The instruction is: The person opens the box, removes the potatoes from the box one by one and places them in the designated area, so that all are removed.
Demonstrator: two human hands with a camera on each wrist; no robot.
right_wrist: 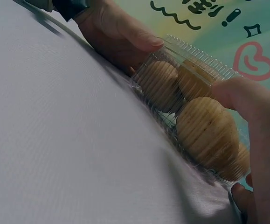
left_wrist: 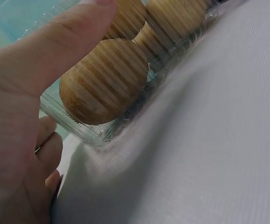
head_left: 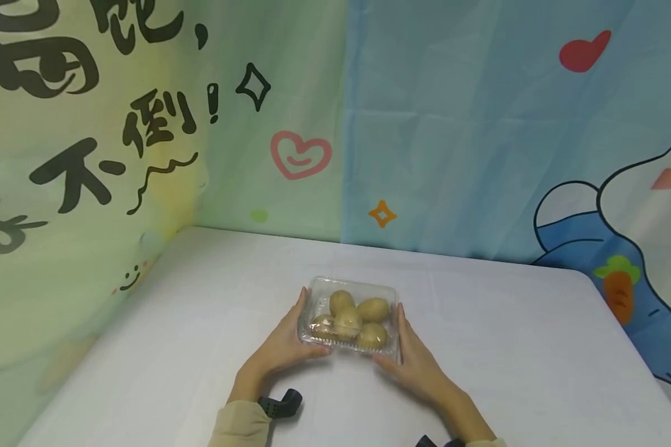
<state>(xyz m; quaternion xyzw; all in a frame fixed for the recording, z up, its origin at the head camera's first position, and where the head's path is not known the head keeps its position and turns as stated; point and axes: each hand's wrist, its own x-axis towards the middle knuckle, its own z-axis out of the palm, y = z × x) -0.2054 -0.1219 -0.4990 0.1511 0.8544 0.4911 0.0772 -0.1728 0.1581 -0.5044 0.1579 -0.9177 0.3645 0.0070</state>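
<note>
A clear plastic clamshell box [head_left: 351,286] with several yellow-brown potatoes [head_left: 348,323] inside is between both hands at the middle of the white table. Its ribbed lid lies over the potatoes. My left hand [head_left: 285,338] grips the box's left end, with the thumb at the front. On the other end, my right hand [head_left: 416,360] holds it the same way. The left wrist view shows the left thumb [left_wrist: 60,46] against the ribbed wall, and curled fingertips below. In the right wrist view both thumbs touch the box. Whether its base touches the tabletop I cannot tell.
The white-covered table [head_left: 509,354] reaches back to a printed cloth backdrop [head_left: 453,124], which also covers the left side. Dark straps [head_left: 282,405] sit on both wrists.
</note>
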